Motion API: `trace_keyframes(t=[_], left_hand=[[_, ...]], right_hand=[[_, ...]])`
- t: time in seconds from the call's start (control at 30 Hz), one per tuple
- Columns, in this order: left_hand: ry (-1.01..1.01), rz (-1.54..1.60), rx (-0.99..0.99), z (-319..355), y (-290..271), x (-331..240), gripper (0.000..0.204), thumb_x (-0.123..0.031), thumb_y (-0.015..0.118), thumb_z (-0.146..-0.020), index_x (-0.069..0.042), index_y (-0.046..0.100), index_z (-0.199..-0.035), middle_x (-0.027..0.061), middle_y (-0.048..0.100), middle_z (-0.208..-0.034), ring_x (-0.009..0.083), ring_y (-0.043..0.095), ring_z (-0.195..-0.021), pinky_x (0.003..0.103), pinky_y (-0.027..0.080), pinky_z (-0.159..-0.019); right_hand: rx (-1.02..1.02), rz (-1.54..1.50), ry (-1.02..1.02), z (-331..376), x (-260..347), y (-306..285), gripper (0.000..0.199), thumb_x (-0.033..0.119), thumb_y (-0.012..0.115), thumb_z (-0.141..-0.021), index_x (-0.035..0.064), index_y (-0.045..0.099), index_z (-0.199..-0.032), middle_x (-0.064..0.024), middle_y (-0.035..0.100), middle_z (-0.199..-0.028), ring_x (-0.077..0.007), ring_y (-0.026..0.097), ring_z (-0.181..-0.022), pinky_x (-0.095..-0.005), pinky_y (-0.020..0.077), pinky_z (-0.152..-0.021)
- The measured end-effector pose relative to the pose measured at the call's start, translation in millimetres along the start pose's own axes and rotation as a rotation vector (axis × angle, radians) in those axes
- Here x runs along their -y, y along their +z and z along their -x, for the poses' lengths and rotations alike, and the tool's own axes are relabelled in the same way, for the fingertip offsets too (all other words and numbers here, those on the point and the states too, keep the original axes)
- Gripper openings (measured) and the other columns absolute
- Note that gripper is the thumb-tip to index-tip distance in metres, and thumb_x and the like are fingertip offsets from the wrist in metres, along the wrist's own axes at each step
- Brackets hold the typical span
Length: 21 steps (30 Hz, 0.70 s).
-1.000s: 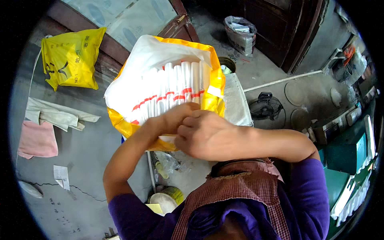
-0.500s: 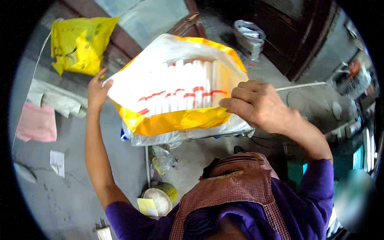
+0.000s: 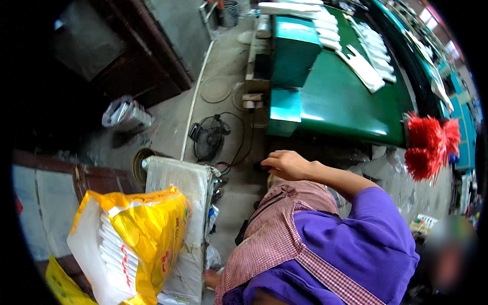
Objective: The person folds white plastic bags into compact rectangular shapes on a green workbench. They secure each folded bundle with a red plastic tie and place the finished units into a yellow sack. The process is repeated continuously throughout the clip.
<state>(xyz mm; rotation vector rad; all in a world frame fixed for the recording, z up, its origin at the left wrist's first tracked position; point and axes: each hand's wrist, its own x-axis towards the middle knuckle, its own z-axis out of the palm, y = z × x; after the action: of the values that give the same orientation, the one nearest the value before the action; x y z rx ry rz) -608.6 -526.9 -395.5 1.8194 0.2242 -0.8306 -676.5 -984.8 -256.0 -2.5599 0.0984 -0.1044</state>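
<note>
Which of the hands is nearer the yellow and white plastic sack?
Left. The left hand sits low beside the yellow and white plastic sack; the right hand is raised, far off.

Glossy yellow-and-white plastic on the sack (image 3: 133, 239), crinkled and shiny. Smooth, painted green metal on the machine (image 3: 340, 96), with a soft sheen. Rough, matt grey concrete on the floor (image 3: 223, 66). Woven checked cloth on the apron (image 3: 277, 234); matt purple fabric on the sleeve (image 3: 366, 229).

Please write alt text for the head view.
A right hand hangs open and empty above a checked apron. A yellow and white sack of white items leans on a pale slab, with a green machine beyond.
</note>
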Motion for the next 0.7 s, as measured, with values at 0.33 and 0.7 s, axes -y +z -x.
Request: trace_keyframes(t=[0.33, 0.7], left_hand=[[0.106, 0.114, 0.072, -104, 77, -48, 0.036, -0.016, 0.057, -0.093, -0.005, 0.051, -0.127, 0.0060, 0.066, -0.091, 0.0103, 0.060, -0.069, 0.022, 0.047, -0.059], [0.255, -0.111, 0.365, -46, 379, -148, 0.039, -0.011, 0.057, -0.092, -0.001, 0.048, -0.128, 0.0092, 0.067, -0.097, 0.0111, 0.063, -0.077, 0.022, 0.049, -0.067]], right_hand=[[0.069, 0.149, 0.397, 125, -112, -34, 0.042, 0.026, 0.069, -0.078, 0.0073, 0.060, -0.115, -0.0140, 0.061, -0.105, -0.0330, 0.058, -0.104, -0.0434, 0.0463, -0.089], [-0.360, 0.551, 0.842, 310, -391, -163, 0.078, 0.034, 0.077, -0.070, 0.0118, 0.041, -0.136, -0.0182, 0.038, -0.140, -0.0359, 0.034, -0.130, -0.0491, 0.0316, -0.103]])
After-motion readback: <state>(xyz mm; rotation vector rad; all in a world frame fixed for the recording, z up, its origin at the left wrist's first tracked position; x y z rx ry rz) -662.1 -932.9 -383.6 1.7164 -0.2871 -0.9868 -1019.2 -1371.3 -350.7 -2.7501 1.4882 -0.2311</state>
